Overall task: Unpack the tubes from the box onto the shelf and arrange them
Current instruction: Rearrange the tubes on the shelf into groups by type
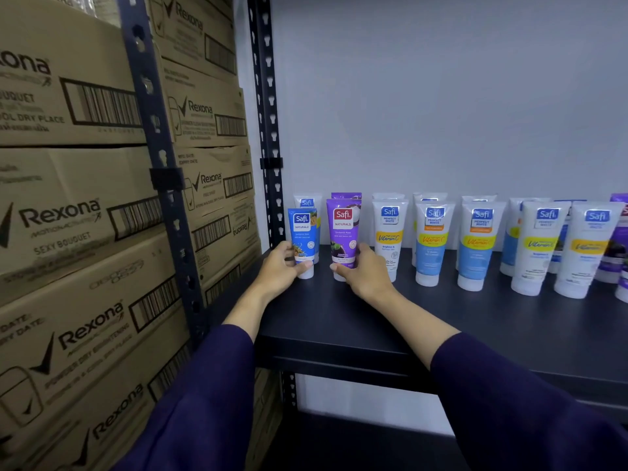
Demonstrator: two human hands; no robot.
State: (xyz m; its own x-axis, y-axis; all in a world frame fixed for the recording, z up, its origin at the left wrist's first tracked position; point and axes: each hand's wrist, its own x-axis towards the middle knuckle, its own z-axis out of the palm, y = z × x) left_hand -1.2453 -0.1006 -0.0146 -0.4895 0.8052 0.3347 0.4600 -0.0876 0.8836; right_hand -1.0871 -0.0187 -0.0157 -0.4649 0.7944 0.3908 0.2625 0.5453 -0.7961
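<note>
A blue Safi tube [303, 232] stands cap-down at the left end of the dark shelf [441, 328], and my left hand [280, 270] grips its lower part. Beside it a purple Safi tube [343, 229] stands upright with my right hand [365, 270] closed around its base. Behind each of them stands another tube of the same kind. Further right, a row of several white Safi tubes [389, 232] with yellow and blue labels runs along the shelf, two deep. The box that the tubes came from is not in view.
Stacked brown Rexona cartons [85, 215] fill the rack on the left, behind a dark slotted upright [159, 164]. A second upright [270, 130] marks the shelf's left corner. A pale wall [441, 96] backs the shelf. More purple tubes [620, 246] stand at the far right edge.
</note>
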